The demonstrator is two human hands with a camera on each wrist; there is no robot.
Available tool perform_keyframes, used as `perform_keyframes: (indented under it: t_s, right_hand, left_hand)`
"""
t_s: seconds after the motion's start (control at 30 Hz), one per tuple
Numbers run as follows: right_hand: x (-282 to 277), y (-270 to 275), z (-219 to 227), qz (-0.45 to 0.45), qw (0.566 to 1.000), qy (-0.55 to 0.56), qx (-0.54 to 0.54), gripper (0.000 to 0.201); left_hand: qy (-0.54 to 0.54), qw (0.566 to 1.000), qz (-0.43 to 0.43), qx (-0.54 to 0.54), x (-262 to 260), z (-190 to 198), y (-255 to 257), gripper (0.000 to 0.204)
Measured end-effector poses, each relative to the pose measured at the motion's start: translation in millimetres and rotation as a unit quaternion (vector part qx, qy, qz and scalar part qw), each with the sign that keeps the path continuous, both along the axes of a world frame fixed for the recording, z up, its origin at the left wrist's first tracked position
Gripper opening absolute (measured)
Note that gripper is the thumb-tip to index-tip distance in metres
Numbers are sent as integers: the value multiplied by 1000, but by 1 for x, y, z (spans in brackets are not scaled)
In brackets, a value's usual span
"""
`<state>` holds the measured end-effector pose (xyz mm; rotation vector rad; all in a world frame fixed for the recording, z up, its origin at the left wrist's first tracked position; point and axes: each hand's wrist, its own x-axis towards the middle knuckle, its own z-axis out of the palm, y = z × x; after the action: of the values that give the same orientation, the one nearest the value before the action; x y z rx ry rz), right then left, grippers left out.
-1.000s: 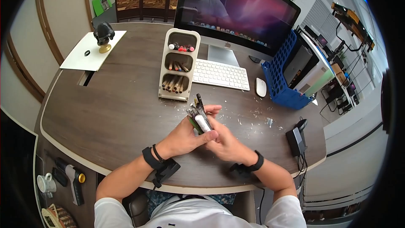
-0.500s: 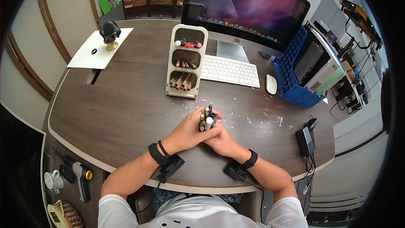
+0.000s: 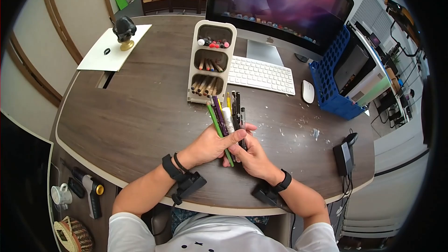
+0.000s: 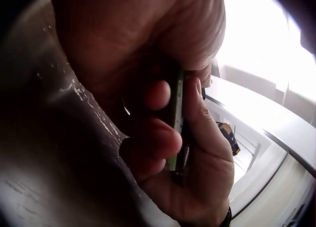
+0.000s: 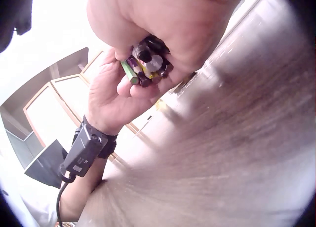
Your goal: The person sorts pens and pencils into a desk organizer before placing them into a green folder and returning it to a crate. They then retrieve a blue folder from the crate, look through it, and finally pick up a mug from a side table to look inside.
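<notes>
Both hands meet near the desk's front edge and hold one bundle of pens and pencils (image 3: 228, 122). My left hand (image 3: 208, 145) grips its left side with the thumb across the front. On the right, my right hand (image 3: 256, 157) curls round the lower part. A green pencil (image 3: 218, 126), a purple pencil (image 3: 216, 105), a white capped stick (image 3: 227, 119) and several black pens (image 3: 236, 105) fan upward towards the organizer. In the right wrist view the bundle's lower ends show, the green pencil (image 5: 130, 74) at one side. Fingers hide the bundle's middle.
A beige three-tier organizer (image 3: 192, 77) holding markers and pencils stands just beyond the hands. Behind are a keyboard (image 3: 261, 75), mouse (image 3: 308, 92) and monitor (image 3: 280, 9). A blue file rack (image 3: 338, 100) stands right, a black device (image 3: 343, 158) nearer. White scraps (image 3: 316, 134) litter the desk.
The bundle, seen nearly end-on half a second ago, now leans away with its lengths showing and its top spread. The hands stay together around it. The head view has shifted slightly.
</notes>
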<state>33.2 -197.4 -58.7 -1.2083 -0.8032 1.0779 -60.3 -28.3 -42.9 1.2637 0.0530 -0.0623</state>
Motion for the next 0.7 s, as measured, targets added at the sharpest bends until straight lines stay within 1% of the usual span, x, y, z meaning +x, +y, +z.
perform_keyframes:
  t_s: [0.03,0.1,0.17,0.23,0.27,0.33,0.37,0.43,0.6,0.67,0.7]
  right_hand:
    - [0,0,0,3,1000,2,6,23]
    - [3,1,-13,11,1000,7,20,24]
    - [2,1,-20,19,999,12,33,25]
    - [1,1,-22,-5,998,-54,32,29]
    - [1,1,-20,-3,998,-55,32,29]
    - [-1,1,-16,-10,998,-59,24,36]
    - [-1,1,-16,-9,998,-60,24,36]
    - [-2,0,-17,-31,999,0,25,38]
    - [4,-1,-23,-20,1000,6,18,41]
    - [4,-1,-23,-21,1000,16,14,41]
    - [3,0,-23,-27,999,24,19,41]
  left_hand:
    - [-8,1000,10,7,1,-3,0,57]
    - [-15,1000,24,11,1,-4,-1,57]
    - [-15,998,35,43,1,-3,-1,57]
    - [-16,998,36,54,1,-5,-1,56]
    - [-17,997,36,67,1,-6,-2,55]
    - [-7,998,35,49,0,-6,-3,55]
    - [4,999,33,32,0,-6,-3,55]
    - [0,999,28,23,0,-9,-5,56]
    - [-12,1000,21,5,2,-14,-5,59]
    - [-11,999,47,14,2,-14,-6,58]
    - [-11,999,47,14,3,-14,-6,58]
